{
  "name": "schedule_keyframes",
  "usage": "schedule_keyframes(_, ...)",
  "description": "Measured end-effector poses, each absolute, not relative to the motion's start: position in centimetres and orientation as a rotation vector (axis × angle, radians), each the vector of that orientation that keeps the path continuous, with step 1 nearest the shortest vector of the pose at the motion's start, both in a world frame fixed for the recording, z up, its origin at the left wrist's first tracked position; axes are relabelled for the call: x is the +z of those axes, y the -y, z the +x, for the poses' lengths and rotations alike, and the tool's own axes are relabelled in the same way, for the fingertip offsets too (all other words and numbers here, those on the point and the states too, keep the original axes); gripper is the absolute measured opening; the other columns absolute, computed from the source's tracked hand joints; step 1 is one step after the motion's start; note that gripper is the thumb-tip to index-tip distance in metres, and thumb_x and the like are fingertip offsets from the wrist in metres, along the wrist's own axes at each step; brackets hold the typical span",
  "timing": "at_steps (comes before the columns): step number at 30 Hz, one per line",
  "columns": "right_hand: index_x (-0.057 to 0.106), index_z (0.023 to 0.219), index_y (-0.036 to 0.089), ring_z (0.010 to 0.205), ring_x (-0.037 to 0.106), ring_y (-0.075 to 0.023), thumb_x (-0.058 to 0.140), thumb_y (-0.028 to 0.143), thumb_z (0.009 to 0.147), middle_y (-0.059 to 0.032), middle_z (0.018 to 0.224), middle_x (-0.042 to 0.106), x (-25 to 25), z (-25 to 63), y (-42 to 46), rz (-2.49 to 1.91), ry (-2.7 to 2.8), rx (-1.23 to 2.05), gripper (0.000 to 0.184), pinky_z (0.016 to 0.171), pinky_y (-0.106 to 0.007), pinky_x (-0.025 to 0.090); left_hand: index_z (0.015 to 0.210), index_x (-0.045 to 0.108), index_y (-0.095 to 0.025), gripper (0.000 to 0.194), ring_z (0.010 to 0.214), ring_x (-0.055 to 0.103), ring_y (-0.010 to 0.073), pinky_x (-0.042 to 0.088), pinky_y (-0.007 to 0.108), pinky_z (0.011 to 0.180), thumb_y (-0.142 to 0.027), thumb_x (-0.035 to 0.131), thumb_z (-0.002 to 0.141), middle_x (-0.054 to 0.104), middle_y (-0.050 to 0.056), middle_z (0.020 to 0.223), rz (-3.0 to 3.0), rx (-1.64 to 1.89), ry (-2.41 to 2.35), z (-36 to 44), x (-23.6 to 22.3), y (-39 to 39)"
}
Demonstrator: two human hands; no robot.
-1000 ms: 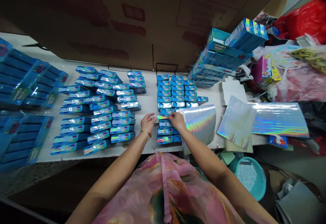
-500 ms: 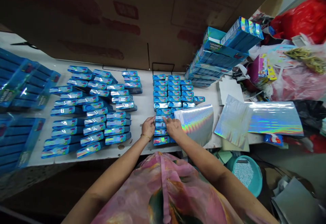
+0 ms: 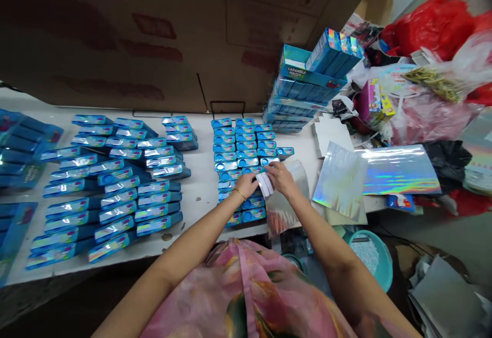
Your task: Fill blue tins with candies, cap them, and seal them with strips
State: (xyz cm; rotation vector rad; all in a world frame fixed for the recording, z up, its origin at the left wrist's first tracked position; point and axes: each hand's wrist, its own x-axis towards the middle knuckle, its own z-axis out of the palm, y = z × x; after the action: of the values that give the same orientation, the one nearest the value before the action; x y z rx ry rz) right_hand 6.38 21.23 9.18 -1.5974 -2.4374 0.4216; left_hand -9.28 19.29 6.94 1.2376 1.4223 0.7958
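My left hand and my right hand meet over a block of small blue boxes with shiny lids, set in tight rows. Between the fingers of both hands is a narrow white strip, apparently paper or a sticker backing. A curled holographic sheet lies just under my right hand, hanging over the near table edge. A gold bangle circles my left wrist. My hands hide part of the boxes beneath them.
More rows of blue boxes cover the white table to the left. At right lie holographic sheets, stacked blue cartons, and plastic bags. A teal basin sits below the table. A cardboard wall stands behind.
The strip now shows white instead of its shiny face. My hands have drawn closer over the boxes, and the holographic sheet lies lower. The whole scene has shifted left as my head turned.
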Motion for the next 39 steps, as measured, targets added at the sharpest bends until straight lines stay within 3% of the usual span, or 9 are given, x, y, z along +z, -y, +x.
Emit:
schedule_keyframes(3,0.061,0.104,0.025,0.093,0.047,-0.0184,0.042,0.022,0.084,-0.0048,0.101,0.057,8.2,6.2,-21.2,-1.567,2.457,0.478,0.028,0.080,-0.030,0.040,0.064,0.062,-0.018,0.006,0.061,0.054,0.0176,0.043,0.032,0.062,-0.023,0.060,0.061,0.058,0.003,0.059,0.767,0.755,-1.270,-8.2,7.2,-19.7)
schedule_keyframes(7,0.062,0.101,0.023,0.093,0.047,-0.0177,0.043,0.023,0.084,-0.0053,0.100,0.057,7.6,6.4,-20.9,-1.539,2.400,0.484,0.026,0.082,-0.030,0.040,0.070,0.060,-0.015,0.021,0.060,0.056,0.0153,0.046,0.032,0.059,-0.035,0.060,0.064,0.060,0.004,0.065,0.388,0.795,-1.090,-7.7,8.1,-19.0)
schedule_keyframes(14,0.059,0.106,0.020,0.093,0.046,-0.0178,0.038,0.018,0.086,-0.0070,0.106,0.057,7.6,8.2,-21.4,-1.395,2.531,0.387,0.029,0.081,-0.031,0.040,0.079,0.061,-0.014,0.028,0.054,0.054,0.0120,0.045,0.026,0.051,-0.032,0.064,0.058,0.060,0.000,0.061,0.446,0.915,-1.169,-6.9,7.5,-18.7)
schedule_keyframes(20,0.060,0.099,0.019,0.094,0.046,-0.0181,0.038,0.021,0.086,-0.0075,0.104,0.057,9.7,9.3,-20.4,-1.320,2.595,0.340,0.026,0.083,-0.033,0.038,0.076,0.060,-0.013,0.025,0.051,0.052,0.0111,0.045,0.026,0.050,-0.031,0.063,0.058,0.059,-0.001,0.058,0.414,0.973,-1.202,-6.9,7.5,-19.0)
schedule_keyframes(25,0.052,0.114,0.021,0.101,0.044,-0.0193,0.040,0.023,0.085,-0.0075,0.113,0.053,10.5,8.7,-21.3,-1.350,2.559,0.325,0.031,0.087,-0.034,0.036,0.078,0.059,-0.014,0.029,0.054,0.052,0.0105,0.046,0.026,0.052,-0.032,0.066,0.056,0.059,0.000,0.063,0.420,0.994,-1.143,-7.0,8.1,-19.1)
schedule_keyframes(34,0.059,0.103,0.020,0.097,0.050,-0.0158,0.037,0.022,0.087,-0.0066,0.106,0.058,9.3,8.4,-20.9,-1.341,2.474,0.398,0.027,0.086,-0.032,0.039,0.080,0.057,-0.015,0.033,0.053,0.052,0.0098,0.046,0.026,0.050,-0.034,0.067,0.055,0.058,-0.001,0.062,0.350,1.017,-1.146,-7.0,8.1,-19.0)
schedule_keyframes(39,0.051,0.115,0.020,0.105,0.046,-0.0176,0.038,0.024,0.086,-0.0072,0.113,0.054,10.0,8.5,-21.4,-1.361,2.461,0.374,0.031,0.089,-0.034,0.036,0.080,0.058,-0.014,0.033,0.055,0.053,0.0108,0.046,0.026,0.051,-0.032,0.068,0.055,0.059,0.000,0.065,0.356,1.032,-1.088,-7.0,8.2,-19.0)
